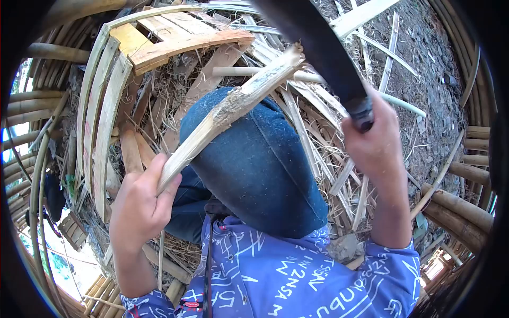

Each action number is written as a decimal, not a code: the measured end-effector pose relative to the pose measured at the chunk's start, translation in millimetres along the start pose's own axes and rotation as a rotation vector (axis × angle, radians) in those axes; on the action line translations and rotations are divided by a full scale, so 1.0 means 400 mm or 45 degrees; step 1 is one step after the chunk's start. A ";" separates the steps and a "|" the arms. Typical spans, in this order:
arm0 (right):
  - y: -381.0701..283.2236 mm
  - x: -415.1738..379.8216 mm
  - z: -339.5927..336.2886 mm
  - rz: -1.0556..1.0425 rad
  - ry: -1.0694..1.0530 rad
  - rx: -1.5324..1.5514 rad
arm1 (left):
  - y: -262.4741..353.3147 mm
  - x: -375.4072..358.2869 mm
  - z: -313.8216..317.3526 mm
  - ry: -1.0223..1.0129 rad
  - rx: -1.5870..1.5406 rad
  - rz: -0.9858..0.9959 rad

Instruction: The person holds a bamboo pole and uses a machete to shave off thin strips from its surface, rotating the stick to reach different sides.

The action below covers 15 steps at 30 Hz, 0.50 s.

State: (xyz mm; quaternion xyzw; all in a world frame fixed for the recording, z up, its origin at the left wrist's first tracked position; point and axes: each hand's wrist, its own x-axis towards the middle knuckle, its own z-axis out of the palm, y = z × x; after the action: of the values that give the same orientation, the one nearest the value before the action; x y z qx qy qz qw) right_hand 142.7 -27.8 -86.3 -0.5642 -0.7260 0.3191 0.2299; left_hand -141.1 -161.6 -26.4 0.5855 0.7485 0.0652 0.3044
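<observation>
My left hand (142, 204) is closed around the lower end of a bamboo piece (233, 108), which slants up to the right across my denim-covered knee (254, 169). Midway along it is a rough, knotty node, and its far end looks splintered. In my right hand (374, 135) is a machete (323, 53), gripped by the handle. Its dark, broad blade points up and to the left, overlapping the far tip of the bamboo in this view. The blade's tip runs out of the top of the frame.
A wooden crate-like frame (191, 45) stands at the upper left. Split bamboo strips (389, 55) and curly shavings litter the ground beyond my knee. Thick bamboo poles (458, 212) line the right side, with more poles (37, 108) at the left.
</observation>
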 end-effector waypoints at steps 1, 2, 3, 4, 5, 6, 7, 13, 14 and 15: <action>0.000 0.012 -0.011 0.070 -0.073 -0.051 | 0.001 0.004 0.002 0.001 0.005 -0.001; -0.028 0.021 -0.014 0.305 -0.079 0.096 | 0.004 0.006 0.007 0.028 0.014 0.013; -0.039 0.006 0.009 0.311 -0.093 0.100 | 0.006 0.002 0.012 0.051 0.021 0.024; -0.045 -0.016 0.034 0.191 -0.100 0.159 | 0.002 -0.004 0.010 0.046 0.021 0.022; -0.042 -0.032 0.047 0.070 -0.100 0.215 | -0.004 -0.010 0.007 0.060 0.081 0.014; -0.029 -0.040 0.050 -0.040 -0.052 0.017 | -0.005 -0.012 0.006 0.073 0.141 0.011; -0.012 -0.035 0.036 -0.033 -0.045 0.011 | -0.002 -0.009 0.009 0.069 0.138 0.022; -0.039 -0.033 0.071 -0.069 -0.045 0.191 | 0.009 -0.004 0.028 0.129 0.113 0.096; -0.038 -0.049 0.089 -0.006 -0.026 0.170 | 0.004 -0.012 0.019 0.099 0.127 0.004; -0.032 -0.042 0.074 -0.007 -0.016 0.171 | 0.005 -0.009 0.018 0.104 0.130 0.013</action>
State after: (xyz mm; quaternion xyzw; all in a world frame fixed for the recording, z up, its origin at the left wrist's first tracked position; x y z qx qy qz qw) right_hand 117.7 -52.0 -97.0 -0.5434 -0.7060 0.3699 0.2635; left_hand -135.2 -166.2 -29.8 0.6009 0.7597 0.0522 0.2431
